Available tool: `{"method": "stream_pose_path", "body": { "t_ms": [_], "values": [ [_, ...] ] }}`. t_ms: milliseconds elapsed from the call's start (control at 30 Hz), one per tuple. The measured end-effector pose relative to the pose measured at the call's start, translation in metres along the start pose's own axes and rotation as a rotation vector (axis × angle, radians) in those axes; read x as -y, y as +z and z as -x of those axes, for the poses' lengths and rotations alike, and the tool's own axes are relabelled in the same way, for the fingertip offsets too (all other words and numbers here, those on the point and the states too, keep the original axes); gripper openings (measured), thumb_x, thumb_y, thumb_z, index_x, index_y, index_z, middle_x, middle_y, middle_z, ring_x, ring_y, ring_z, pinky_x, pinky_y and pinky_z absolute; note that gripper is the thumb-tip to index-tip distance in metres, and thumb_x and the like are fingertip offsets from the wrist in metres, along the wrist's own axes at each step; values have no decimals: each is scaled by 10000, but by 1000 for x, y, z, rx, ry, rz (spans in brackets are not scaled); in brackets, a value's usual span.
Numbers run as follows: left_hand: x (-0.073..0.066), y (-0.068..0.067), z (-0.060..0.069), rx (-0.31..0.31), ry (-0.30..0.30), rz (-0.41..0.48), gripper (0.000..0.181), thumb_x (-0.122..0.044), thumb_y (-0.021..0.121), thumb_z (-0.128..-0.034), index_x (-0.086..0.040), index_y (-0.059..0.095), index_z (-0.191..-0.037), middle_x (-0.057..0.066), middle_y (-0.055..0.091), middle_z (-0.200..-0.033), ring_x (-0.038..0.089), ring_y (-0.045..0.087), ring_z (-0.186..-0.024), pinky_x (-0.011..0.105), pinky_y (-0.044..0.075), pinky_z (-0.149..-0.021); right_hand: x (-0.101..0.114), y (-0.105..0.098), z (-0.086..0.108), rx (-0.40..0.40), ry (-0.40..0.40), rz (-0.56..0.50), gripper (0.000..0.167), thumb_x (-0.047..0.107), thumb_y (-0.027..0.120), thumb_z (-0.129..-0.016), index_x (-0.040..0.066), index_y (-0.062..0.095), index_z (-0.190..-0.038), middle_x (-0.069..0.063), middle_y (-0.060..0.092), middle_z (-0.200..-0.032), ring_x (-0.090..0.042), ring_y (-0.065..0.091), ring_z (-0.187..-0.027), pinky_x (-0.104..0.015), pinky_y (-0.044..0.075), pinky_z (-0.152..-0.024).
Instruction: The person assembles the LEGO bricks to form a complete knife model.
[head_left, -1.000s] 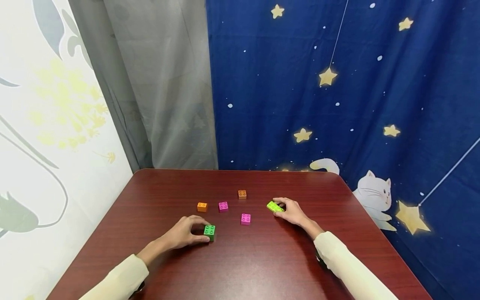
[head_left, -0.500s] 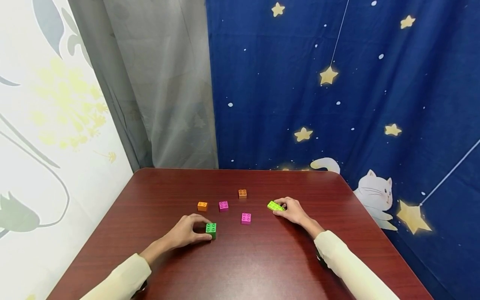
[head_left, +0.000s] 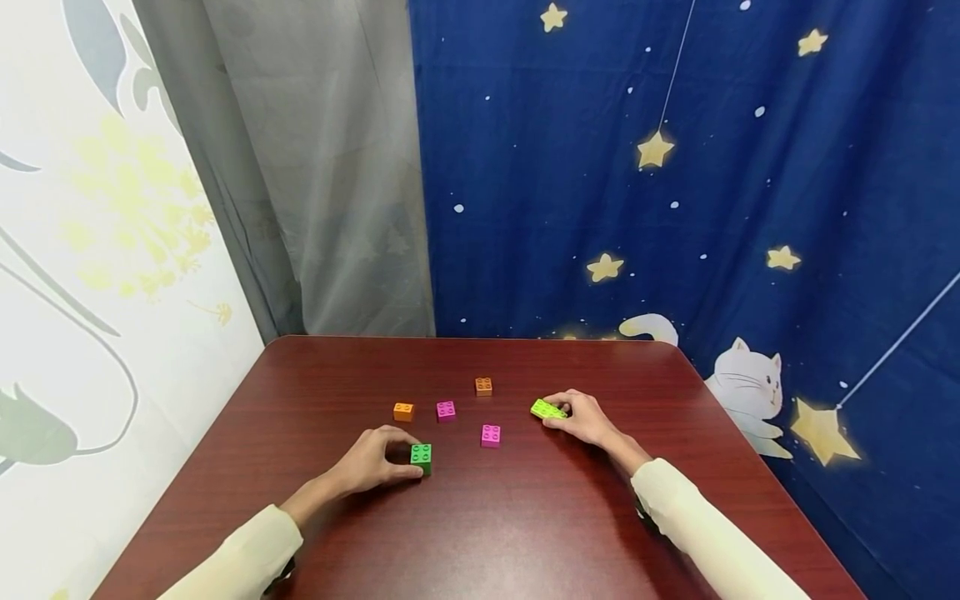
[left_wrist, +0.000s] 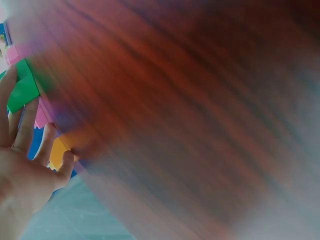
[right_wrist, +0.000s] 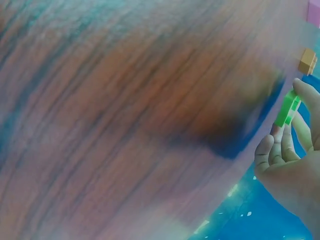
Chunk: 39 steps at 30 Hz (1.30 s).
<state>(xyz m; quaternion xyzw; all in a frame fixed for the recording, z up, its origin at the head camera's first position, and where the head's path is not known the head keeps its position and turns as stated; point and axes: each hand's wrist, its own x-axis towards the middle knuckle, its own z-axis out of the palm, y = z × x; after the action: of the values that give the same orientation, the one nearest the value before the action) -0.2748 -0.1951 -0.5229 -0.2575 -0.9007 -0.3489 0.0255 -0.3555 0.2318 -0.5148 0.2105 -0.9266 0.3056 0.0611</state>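
The left hand [head_left: 372, 460] grips a green brick [head_left: 421, 459] between thumb and fingers near the middle of the table. In the left wrist view, the green brick [left_wrist: 23, 89] lies at the fingertips of the left hand [left_wrist: 25, 170]. Farther right, a lime-green brick [head_left: 547, 409] is pinched by the right hand [head_left: 585, 419]. The right wrist view has the lime-green brick [right_wrist: 287, 109] between the thumb and fingers of the right hand [right_wrist: 292, 165].
Between the hands lie a magenta brick [head_left: 491, 436], a second magenta brick [head_left: 446, 411], an orange brick [head_left: 403, 412] and a darker orange brick [head_left: 483, 386]. The dark red table [head_left: 360, 358] ends at a grey curtain [head_left: 352, 208] and a blue one [head_left: 525, 208].
The left hand has moved slightly up and to the right with the green brick. The right hand and the lime-green brick have shifted a little up and to the left in the head view.
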Motion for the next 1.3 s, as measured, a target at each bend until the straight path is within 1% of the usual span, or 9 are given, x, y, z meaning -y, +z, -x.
{"method": "stream_pose_path", "body": {
  "t_ms": [200,300,433,567,767,867,1000,1100,1300],
  "values": [
    [0,-1,-1,3,-13,10,380,-422,899,-810,-197,778,-1091,-66,695,-1079,171,624,-1047,431,537,-920,11,-3,-2,5,-39,-17,361,204,867,-857,77,771,-1181,-36,676,-954,-168,569,-840,-270,453,-719],
    [0,-2,-2,9,-19,15,383,-419,900,-810,-186,777,-1089,-58,700,-1078,187,621,-1059,458,528,-932,18,-6,-2,9,-55,-30,362,190,873,-848,78,773,-1177,-40,685,-956,-188,587,-849,-273,461,-727],
    [0,-3,-4,12,-26,20,387,-415,902,-807,-178,773,-1085,-38,691,-1093,174,619,-1037,430,530,-925,29,-9,-5,13,-95,-35,364,192,872,-847,72,773,-1176,-39,687,-953,-216,591,-845,-275,459,-715],
    [0,-2,-4,12,-33,11,389,-415,900,-810,-177,773,-1090,-22,682,-1109,160,612,-1022,393,530,-908,39,-9,-7,18,-117,-30,373,214,870,-849,90,773,-1186,-22,686,-959,-178,583,-851,-266,461,-719],
    [-1,0,-3,12,-59,5,390,-418,902,-805,-180,776,-1087,-20,676,-1117,182,601,-1061,408,526,-917,54,-6,-10,53,-152,-46,389,226,861,-868,80,764,-1215,-28,692,-1011,-185,589,-875,-247,471,-701],
    [-2,0,-4,9,-52,5,388,-422,902,-804,-183,778,-1083,-25,679,-1111,198,604,-1080,436,525,-926,63,-4,-13,64,-172,-50,386,224,864,-865,87,767,-1213,-21,690,-1007,-191,602,-874,-239,476,-688],
    [-2,1,-5,8,-44,7,387,-414,905,-802,-178,779,-1082,-25,683,-1102,209,606,-1088,470,524,-934,78,-2,-19,70,-203,-40,382,211,869,-856,98,769,-1206,-11,683,-988,-163,609,-871,-235,482,-689],
    [-3,1,-4,10,-46,9,382,-402,905,-804,-173,779,-1082,-28,686,-1102,210,605,-1099,479,518,-948,87,1,-23,78,-227,-27,380,217,870,-855,106,771,-1205,-3,675,-977,-144,607,-873,-228,479,-691],
    [-5,-1,-2,11,-52,8,376,-394,904,-807,-170,778,-1081,-26,688,-1102,206,606,-1091,463,516,-947,102,9,-27,103,-274,-36,386,222,872,-853,112,771,-1208,6,658,-955,-186,608,-851,-218,468,-675]
  ]
}}
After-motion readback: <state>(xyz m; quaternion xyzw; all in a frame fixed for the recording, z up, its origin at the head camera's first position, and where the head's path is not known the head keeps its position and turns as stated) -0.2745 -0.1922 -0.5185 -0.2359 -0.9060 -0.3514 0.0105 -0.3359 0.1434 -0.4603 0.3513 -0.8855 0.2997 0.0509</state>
